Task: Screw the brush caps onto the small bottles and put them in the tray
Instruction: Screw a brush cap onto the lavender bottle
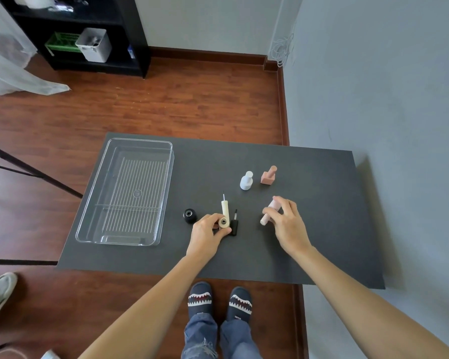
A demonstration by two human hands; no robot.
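Observation:
On the dark table mat my left hand grips a small cream bottle with its mouth facing up. A cream brush cap lies just beyond it and a black brush cap lies beside it on the right. An open black bottle stands to the left. My right hand closes its fingertips around a pale pink capped bottle that is tilted. A white capped bottle and a pink square capped bottle stand farther back. The clear plastic tray sits at the left with nothing in it.
The mat ends a short way in front of my hands; my feet stand below its near edge. A grey wall runs along the right. Wooden floor, a black shelf unit and a black stand leg lie beyond and left.

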